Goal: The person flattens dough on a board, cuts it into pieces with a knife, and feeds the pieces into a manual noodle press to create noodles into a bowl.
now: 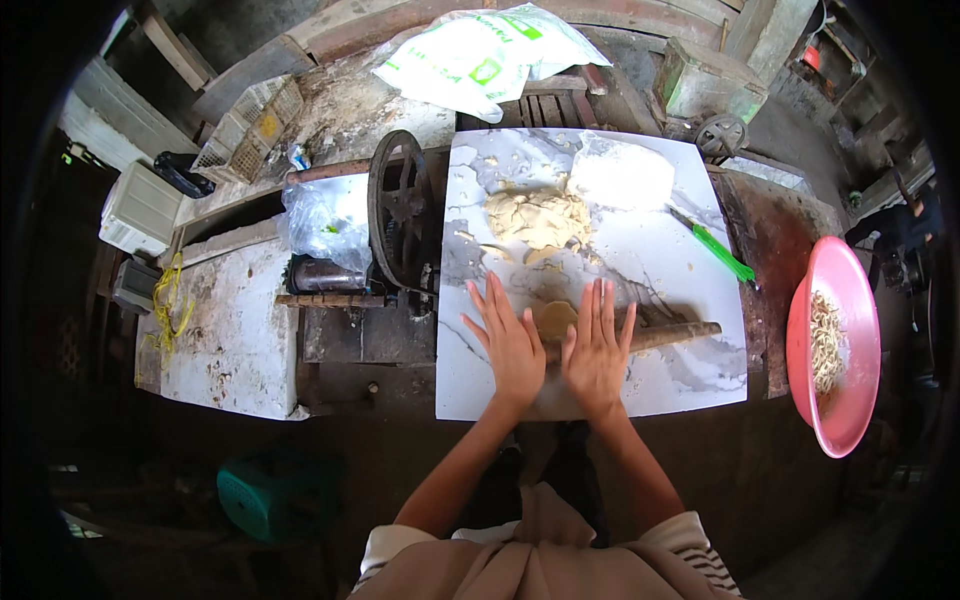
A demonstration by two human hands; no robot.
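My left hand (508, 348) lies palm down with its fingers stretched out and spread over the near part of a white marbled board (690, 380). Beside it, my right hand (597, 352) is also flat, its fingers straight. A wooden rolling pin (675, 335) sticks out to the right from under my right hand; its left part is hidden by my hands. Between my fingers shows a small flat piece of dough (556, 318). Farther back on the board sits a large lump of pale yellow dough (540, 218), with crumbs and scraps around it.
A bag of white powder (622, 172) and a green-handled knife (720, 248) lie on the board. At right stands a pink basin (848, 390) holding pale strips. A machine with a wheel (398, 210) borders the board's left; white-green sacks (480, 60) lie behind.
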